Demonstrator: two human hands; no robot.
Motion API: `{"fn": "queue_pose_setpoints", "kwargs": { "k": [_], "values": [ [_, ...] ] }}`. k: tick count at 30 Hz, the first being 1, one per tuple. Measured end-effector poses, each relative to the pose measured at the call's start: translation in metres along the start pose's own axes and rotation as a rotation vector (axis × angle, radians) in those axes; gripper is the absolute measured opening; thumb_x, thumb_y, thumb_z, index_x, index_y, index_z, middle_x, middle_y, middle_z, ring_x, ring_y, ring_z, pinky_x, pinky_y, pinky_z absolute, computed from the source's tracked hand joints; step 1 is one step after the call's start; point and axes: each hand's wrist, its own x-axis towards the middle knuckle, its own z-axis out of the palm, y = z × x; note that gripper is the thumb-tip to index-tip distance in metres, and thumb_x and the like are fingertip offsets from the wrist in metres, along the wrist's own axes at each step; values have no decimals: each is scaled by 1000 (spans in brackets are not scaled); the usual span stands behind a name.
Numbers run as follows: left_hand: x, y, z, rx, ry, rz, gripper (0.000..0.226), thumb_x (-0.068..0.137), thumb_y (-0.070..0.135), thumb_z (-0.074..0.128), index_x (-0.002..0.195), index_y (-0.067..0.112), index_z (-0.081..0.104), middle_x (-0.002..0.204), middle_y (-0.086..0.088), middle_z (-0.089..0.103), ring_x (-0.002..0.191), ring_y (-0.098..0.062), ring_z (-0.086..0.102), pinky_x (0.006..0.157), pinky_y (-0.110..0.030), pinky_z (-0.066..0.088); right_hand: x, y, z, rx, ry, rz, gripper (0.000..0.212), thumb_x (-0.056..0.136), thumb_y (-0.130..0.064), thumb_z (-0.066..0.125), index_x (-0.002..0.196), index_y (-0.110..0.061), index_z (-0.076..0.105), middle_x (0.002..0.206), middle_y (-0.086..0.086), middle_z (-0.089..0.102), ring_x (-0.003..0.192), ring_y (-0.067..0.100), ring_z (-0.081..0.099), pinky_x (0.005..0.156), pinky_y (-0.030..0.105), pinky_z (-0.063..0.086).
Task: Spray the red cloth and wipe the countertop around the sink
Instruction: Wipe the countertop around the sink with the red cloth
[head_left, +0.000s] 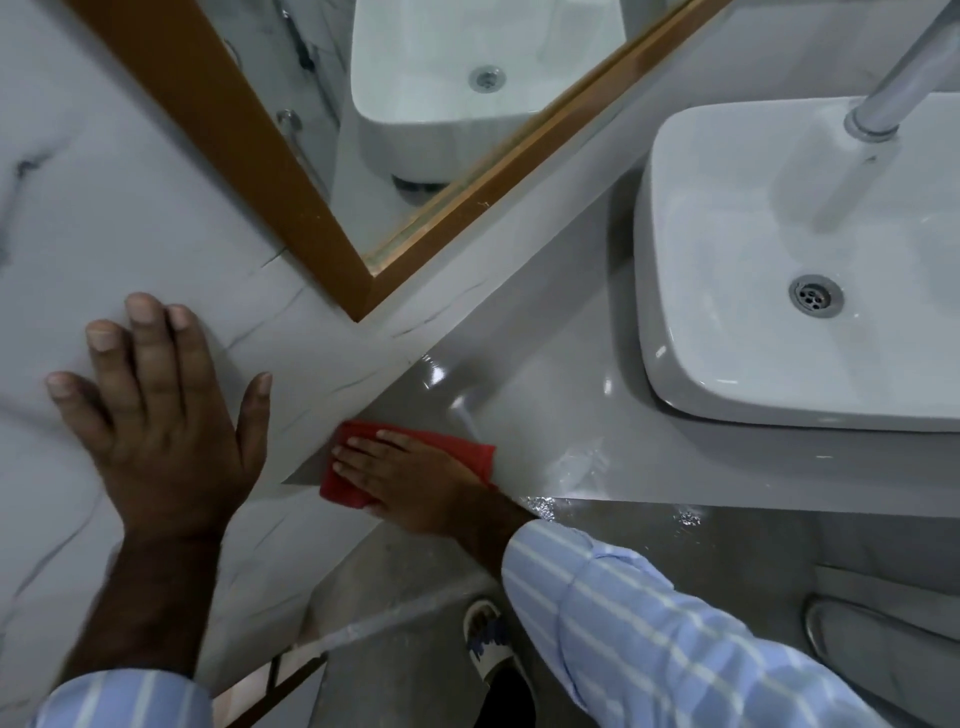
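two hands: right (410, 480) flat on red cloth (467, 452), left (161, 415) spread on wall (78, 208).

No readable text, label, brand or number on any surface in view.

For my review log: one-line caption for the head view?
Right hand presses red cloth on grey countertop beside sink; left hand braces on wall.

Shiny stone, soft cloth

Glossy grey countertop (545, 374) with wet glints, matt red cloth (457, 447), glazed ceramic sink (691, 332), chrome tap (893, 88), wood-framed mirror (218, 119), veined marble-look wall (130, 208).
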Motion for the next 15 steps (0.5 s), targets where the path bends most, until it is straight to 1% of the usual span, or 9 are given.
{"fn": "queue_pose_setpoints", "kwargs": {
  "k": [1, 2, 4, 6, 8, 9, 11, 13, 15],
  "values": [
    [-1, -4, 4, 4, -9, 4, 87, 111, 44, 53, 174, 7, 6, 183, -15, 5, 160, -52, 23, 110, -82, 42, -13, 8, 1, 45, 17, 48, 67, 107, -48, 24, 164, -14, 23, 172, 7, 26, 160, 23, 20, 130, 42, 14],
    [-3, -10, 10, 17, -16, 10, 87, 110, 46, 53, 174, 7, 8, 184, -7, -5, 157, -55, 29, 112, -80, 41, -28, 17, 2, 91, 39, 118, 67, 107, -48, 24, 164, -13, 23, 173, 7, 25, 160, 23, 20, 131, 42, 13],
    [-9, -20, 26, 29, -54, -26, 89, 109, 52, 51, 175, 10, 9, 185, -4, -7, 160, -53, 30, 117, -76, 39, -73, 34, 6, 176, 82, 321, 68, 108, -51, 30, 164, -13, 23, 173, 6, 23, 161, 22, 16, 131, 44, 12],
    [-20, -33, 48, 44, -182, -96, 90, 109, 59, 44, 175, 12, 5, 184, -12, -3, 166, -49, 19, 125, -72, 32, -128, 49, 12, 181, 114, 567, 69, 108, -50, 33, 165, -13, 21, 174, 5, 20, 161, 21, 12, 131, 47, 17],
    [-35, -46, 70, 69, -360, -97, 86, 112, 61, 31, 174, 10, 1, 183, -21, -7, 168, -49, 0, 132, -70, 20, -187, 61, 18, 141, 130, 810, 68, 110, -48, 30, 165, -11, 17, 174, 7, 16, 162, 22, 10, 130, 49, 20],
    [-38, -52, 78, 73, -397, -100, 85, 112, 62, 28, 174, 10, 0, 182, -23, -8, 168, -49, -5, 134, -69, 16, -210, 63, 19, 140, 134, 917, 68, 110, -47, 27, 166, -11, 14, 175, 8, 15, 162, 22, 11, 130, 49, 19],
    [-37, -55, 81, 65, -384, -141, 89, 111, 63, 34, 174, 9, 2, 182, -22, -5, 169, -48, -3, 133, -69, 18, -231, 65, 21, 164, 147, 1091, 67, 110, -47, 22, 165, -10, 14, 173, 10, 21, 160, 24, 18, 129, 49, 20],
    [-35, -50, 79, 57, -334, -140, 94, 107, 63, 42, 174, 8, 5, 183, -19, 0, 169, -45, 4, 130, -70, 25, -214, 59, 21, 164, 176, 1204, 67, 109, -44, 26, 164, -8, 18, 172, 13, 26, 159, 28, 23, 129, 50, 22],
    [-32, -44, 73, 28, -270, -128, 95, 107, 63, 44, 174, 10, 3, 184, -16, 0, 169, -44, 8, 128, -70, 28, -176, 48, 18, 173, 189, 1170, 68, 107, -40, 33, 164, -5, 21, 172, 15, 24, 159, 30, 22, 129, 51, 21]
  ]
}}
